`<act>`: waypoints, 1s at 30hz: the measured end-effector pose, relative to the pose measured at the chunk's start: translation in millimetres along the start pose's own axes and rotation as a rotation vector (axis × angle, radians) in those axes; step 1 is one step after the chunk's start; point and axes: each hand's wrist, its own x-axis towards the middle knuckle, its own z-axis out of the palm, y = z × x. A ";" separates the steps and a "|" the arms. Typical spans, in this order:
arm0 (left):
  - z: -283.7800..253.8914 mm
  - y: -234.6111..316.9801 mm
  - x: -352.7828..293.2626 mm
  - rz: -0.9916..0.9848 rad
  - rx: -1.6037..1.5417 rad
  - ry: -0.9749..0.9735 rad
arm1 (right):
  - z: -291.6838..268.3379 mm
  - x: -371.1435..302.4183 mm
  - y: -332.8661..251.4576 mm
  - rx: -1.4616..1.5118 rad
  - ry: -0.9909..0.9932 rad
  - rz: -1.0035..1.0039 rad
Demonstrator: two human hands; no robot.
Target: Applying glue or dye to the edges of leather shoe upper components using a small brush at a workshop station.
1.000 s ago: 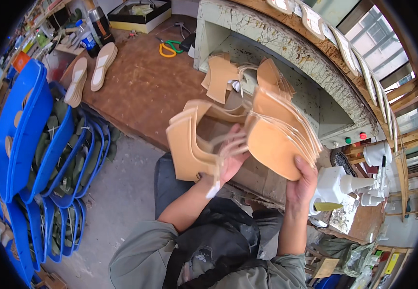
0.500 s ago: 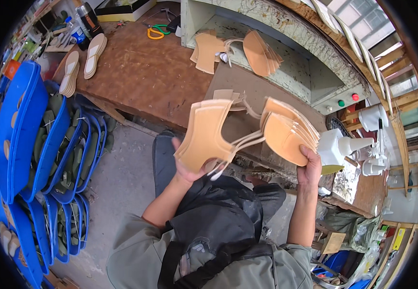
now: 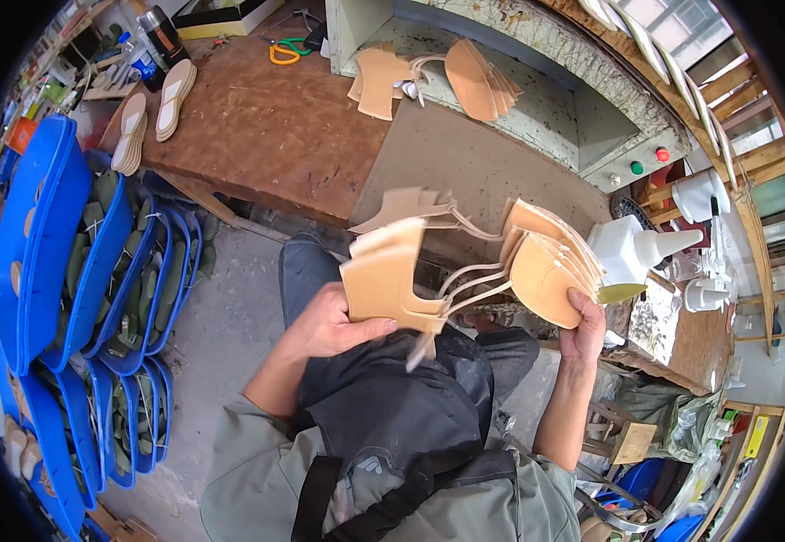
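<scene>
A stack of tan shoe-upper pieces hangs in front of me over the bench edge. Its wide, curved-edged parts (image 3: 381, 282) are pinched in my left hand (image 3: 327, 323), thumb on top. My right hand (image 3: 584, 327) closes on the rounded parts (image 3: 539, 275), which fan out in layers. Thin pale straps (image 3: 472, 273) run between the two groups. Part of the stack lies behind, and the left-hand end is blurred. More tan upper pieces (image 3: 381, 79) lie at the mouth of a worn metal box, with their rounded parts (image 3: 475, 79) inside.
The metal box (image 3: 550, 122) has green and red buttons. A white nozzle bottle (image 3: 621, 246) stands right of my right hand. Scissors (image 3: 286, 54), stacked insoles (image 3: 175, 98) and bottles sit on the brown bench (image 3: 266, 117). Blue bins (image 3: 32, 244) line the left.
My left hand has shifted slightly left and its grip has turned, with the thumb now across the top. The wide parts have come lower and the rounded parts slightly right.
</scene>
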 end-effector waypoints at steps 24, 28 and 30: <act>-182.4 -21.8 197.7 -0.051 -0.112 0.076 | 99.4 143.4 70.7 0.142 0.040 0.034; -237.3 -19.7 239.5 -0.179 0.047 0.120 | 157.1 200.7 109.4 0.144 0.136 0.038; -245.5 -22.4 255.7 -0.200 0.159 0.220 | 180.4 227.2 114.8 0.126 0.180 0.008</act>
